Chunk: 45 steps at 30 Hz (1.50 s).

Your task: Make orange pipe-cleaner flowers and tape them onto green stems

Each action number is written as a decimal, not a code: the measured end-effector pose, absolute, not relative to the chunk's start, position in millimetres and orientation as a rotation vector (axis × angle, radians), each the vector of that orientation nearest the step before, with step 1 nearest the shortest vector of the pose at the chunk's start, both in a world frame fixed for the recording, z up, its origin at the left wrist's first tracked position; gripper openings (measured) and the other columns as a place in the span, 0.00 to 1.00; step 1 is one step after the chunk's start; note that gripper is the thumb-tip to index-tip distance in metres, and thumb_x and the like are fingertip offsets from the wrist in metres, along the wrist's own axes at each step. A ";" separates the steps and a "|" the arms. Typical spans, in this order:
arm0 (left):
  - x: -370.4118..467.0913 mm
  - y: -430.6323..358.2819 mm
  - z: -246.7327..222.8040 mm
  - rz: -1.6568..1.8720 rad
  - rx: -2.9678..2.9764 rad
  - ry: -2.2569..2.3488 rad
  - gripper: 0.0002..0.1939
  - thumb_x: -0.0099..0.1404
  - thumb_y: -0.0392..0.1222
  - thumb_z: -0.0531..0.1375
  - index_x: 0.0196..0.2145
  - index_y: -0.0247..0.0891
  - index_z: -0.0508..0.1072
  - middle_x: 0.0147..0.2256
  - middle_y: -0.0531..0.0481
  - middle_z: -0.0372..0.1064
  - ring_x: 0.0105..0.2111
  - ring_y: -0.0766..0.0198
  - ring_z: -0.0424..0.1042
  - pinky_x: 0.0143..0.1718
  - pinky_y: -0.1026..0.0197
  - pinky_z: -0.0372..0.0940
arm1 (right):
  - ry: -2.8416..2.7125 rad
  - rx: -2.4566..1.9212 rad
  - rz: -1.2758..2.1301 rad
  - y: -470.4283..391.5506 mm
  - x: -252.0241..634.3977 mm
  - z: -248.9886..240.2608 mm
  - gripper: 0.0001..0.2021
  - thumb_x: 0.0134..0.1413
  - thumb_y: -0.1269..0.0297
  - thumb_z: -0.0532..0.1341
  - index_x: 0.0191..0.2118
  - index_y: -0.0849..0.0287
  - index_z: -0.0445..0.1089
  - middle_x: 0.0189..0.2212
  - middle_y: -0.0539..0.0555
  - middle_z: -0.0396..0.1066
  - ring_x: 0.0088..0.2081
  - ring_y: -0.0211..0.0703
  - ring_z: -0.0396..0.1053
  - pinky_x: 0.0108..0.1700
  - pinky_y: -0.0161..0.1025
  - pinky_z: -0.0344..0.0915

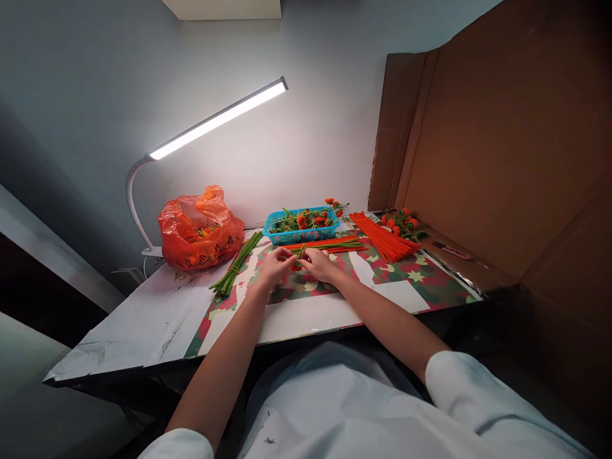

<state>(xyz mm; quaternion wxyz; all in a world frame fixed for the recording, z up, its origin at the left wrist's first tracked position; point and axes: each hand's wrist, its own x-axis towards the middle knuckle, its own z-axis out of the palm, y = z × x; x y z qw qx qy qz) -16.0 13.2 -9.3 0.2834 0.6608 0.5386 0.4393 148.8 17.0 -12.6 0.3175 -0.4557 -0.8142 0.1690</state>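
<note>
My left hand (277, 262) and my right hand (319, 262) meet over the middle of the table, fingertips pinched close together. Between them is a small flower with a green stem (301, 251); a bit of its orange-red head (296, 268) shows below the fingers, which hide the rest. Just beyond my hands lie loose orange and green chenille stems (342, 245). A blue plastic basket (301, 238) behind these holds green stems and orange flower heads. Left of my left hand lies a tied bundle of green chenille stems (236, 264). Off to the right is a fanned bundle of orange chenille stems (382, 236).
An orange plastic bag (201, 239) stands at the left, under a lit desk lamp (220, 121). More orange flowers (401, 223) lie at the back right, near pliers-like tool handles (452, 251). Tall cardboard (497, 146) walls the right side. Patterned sheeting (406, 274) covers part of the tabletop.
</note>
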 end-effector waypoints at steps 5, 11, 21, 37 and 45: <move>-14.5 9.7 -5.0 1.117 1.851 1.357 0.15 0.51 0.52 0.61 0.27 0.36 0.72 0.27 0.47 0.72 0.28 0.62 0.71 0.28 0.64 0.62 | -2.119 -1.213 0.438 19.2 150.2 -13.1 0.08 0.59 0.65 0.55 0.30 0.61 0.67 0.29 0.51 0.70 0.32 0.38 0.63 0.39 0.37 0.49; -15.3 3.5 0.9 0.966 1.706 1.340 0.15 0.47 0.50 0.63 0.26 0.35 0.71 0.22 0.52 0.68 0.18 0.69 0.62 0.17 0.67 0.53 | -2.145 -1.142 0.444 18.8 151.7 -13.9 0.08 0.58 0.66 0.55 0.30 0.61 0.68 0.28 0.51 0.71 0.31 0.38 0.62 0.40 0.38 0.47; -19.7 6.2 0.2 0.858 1.629 1.239 0.13 0.46 0.47 0.64 0.25 0.34 0.72 0.20 0.55 0.63 0.18 0.73 0.57 0.18 0.68 0.50 | -2.172 -1.072 0.517 18.9 156.8 -12.7 0.07 0.56 0.68 0.57 0.30 0.62 0.69 0.26 0.50 0.70 0.29 0.36 0.62 0.38 0.37 0.47; -28.3 11.1 -5.0 0.750 1.762 1.151 0.17 0.52 0.54 0.63 0.27 0.35 0.70 0.21 0.56 0.59 0.18 0.73 0.53 0.19 0.67 0.47 | -2.044 -0.835 0.698 34.4 164.6 -22.1 0.10 0.49 0.58 0.65 0.30 0.61 0.73 0.27 0.51 0.72 0.29 0.37 0.64 0.34 0.35 0.55; -18.7 3.9 1.0 0.787 1.871 1.175 0.13 0.51 0.50 0.61 0.24 0.37 0.66 0.18 0.58 0.56 0.17 0.73 0.51 0.17 0.68 0.46 | -2.026 -0.852 0.719 41.5 165.4 -28.4 0.12 0.46 0.56 0.67 0.29 0.60 0.76 0.27 0.52 0.73 0.29 0.37 0.65 0.34 0.35 0.56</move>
